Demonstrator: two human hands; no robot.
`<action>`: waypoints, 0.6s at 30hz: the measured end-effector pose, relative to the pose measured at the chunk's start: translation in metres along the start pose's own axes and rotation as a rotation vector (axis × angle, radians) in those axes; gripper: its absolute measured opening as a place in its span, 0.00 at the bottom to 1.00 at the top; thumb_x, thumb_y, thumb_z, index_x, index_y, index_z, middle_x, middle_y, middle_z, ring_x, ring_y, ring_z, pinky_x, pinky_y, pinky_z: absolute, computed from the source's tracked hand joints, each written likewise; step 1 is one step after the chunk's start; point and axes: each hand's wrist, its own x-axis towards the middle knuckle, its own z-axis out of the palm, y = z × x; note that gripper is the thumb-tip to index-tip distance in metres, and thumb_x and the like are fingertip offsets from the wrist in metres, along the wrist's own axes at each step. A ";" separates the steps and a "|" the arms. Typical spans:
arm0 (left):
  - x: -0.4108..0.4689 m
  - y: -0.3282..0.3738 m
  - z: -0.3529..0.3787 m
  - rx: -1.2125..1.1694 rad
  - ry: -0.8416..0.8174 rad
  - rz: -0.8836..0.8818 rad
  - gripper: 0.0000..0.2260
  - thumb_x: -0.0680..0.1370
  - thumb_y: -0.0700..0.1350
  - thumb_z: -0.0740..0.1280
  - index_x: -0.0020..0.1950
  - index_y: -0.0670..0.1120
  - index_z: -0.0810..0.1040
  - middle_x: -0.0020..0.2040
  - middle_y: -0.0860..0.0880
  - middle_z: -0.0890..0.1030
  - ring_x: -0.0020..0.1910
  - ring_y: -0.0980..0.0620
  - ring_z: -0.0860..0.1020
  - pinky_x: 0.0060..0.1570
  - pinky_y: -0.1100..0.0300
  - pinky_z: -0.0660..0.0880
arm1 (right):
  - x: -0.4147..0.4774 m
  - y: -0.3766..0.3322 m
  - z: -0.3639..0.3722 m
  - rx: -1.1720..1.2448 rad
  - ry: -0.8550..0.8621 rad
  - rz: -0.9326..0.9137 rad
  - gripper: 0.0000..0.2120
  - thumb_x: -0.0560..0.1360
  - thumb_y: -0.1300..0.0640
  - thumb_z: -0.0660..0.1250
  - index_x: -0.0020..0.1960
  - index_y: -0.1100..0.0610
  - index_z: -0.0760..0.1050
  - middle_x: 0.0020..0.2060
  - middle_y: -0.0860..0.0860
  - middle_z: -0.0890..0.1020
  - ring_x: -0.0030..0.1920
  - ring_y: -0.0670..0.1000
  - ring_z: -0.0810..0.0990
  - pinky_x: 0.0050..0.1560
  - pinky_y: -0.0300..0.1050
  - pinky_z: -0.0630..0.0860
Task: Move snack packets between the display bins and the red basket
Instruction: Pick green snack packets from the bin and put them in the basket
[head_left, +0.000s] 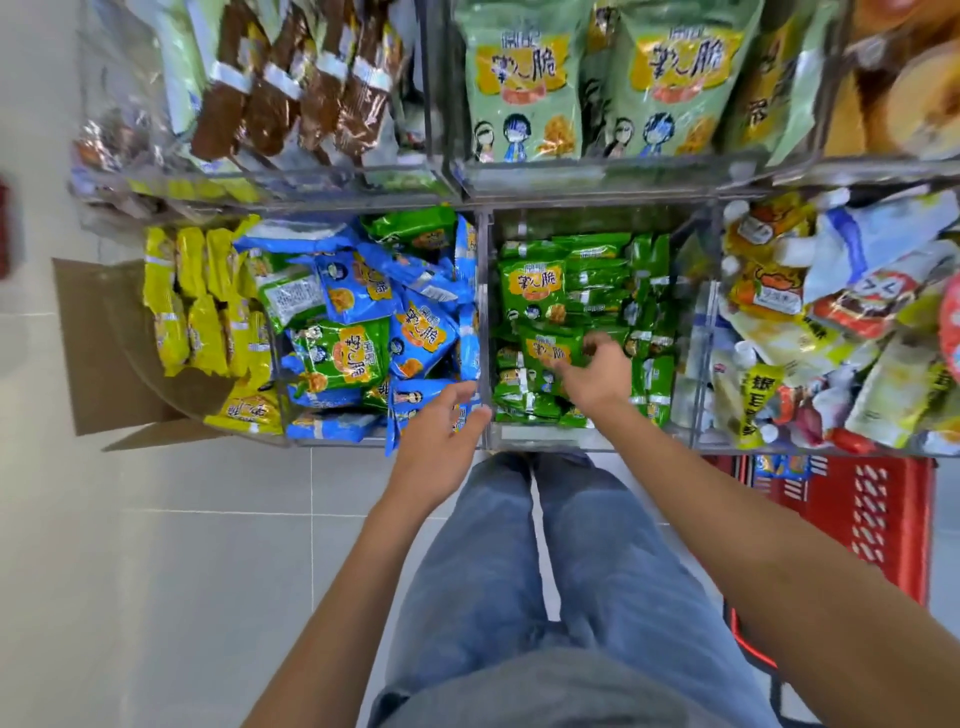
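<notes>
Clear display bins stand in front of me. The middle bin (540, 435) holds stacked green snack packets (530, 283). My right hand (597, 376) reaches into it, its fingers curled on a green packet (551, 347) lying on top. The left bin (332, 441) is full of blue packets (358, 291) mixed with green ones (343, 353). My left hand (441, 441) hovers at that bin's front right corner, fingers relaxed, holding nothing. The red basket (852, 514) sits on the floor at the lower right, with a blue packet (782, 465) inside; the shelf hides part of it.
Yellow packets (202, 312) fill the far left of the shelf, beside an open cardboard box (109, 358). A bin of mixed pouches (831, 322) stands on the right. Large green bags (524, 78) and brown packets (291, 88) stand on the upper shelf. My legs are below, on a tiled floor.
</notes>
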 end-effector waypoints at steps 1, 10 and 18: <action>-0.001 0.004 -0.001 -0.007 -0.005 0.003 0.16 0.80 0.48 0.62 0.67 0.47 0.72 0.65 0.51 0.75 0.63 0.51 0.74 0.65 0.53 0.69 | -0.006 -0.001 -0.006 0.030 0.008 -0.023 0.22 0.70 0.53 0.74 0.58 0.61 0.71 0.50 0.56 0.78 0.48 0.55 0.76 0.49 0.51 0.76; -0.005 0.048 0.009 -0.321 0.076 -0.053 0.13 0.80 0.50 0.60 0.64 0.49 0.71 0.51 0.63 0.73 0.57 0.58 0.72 0.53 0.70 0.65 | -0.085 -0.020 -0.049 0.550 -0.276 -0.025 0.22 0.73 0.60 0.69 0.64 0.65 0.69 0.52 0.49 0.79 0.46 0.41 0.78 0.41 0.31 0.76; -0.006 0.048 0.019 -0.643 0.132 -0.184 0.07 0.79 0.52 0.62 0.56 0.54 0.70 0.47 0.63 0.75 0.37 0.73 0.76 0.33 0.74 0.72 | -0.095 -0.031 -0.051 0.546 -0.341 -0.029 0.09 0.77 0.58 0.63 0.56 0.56 0.77 0.51 0.48 0.80 0.49 0.45 0.78 0.47 0.33 0.74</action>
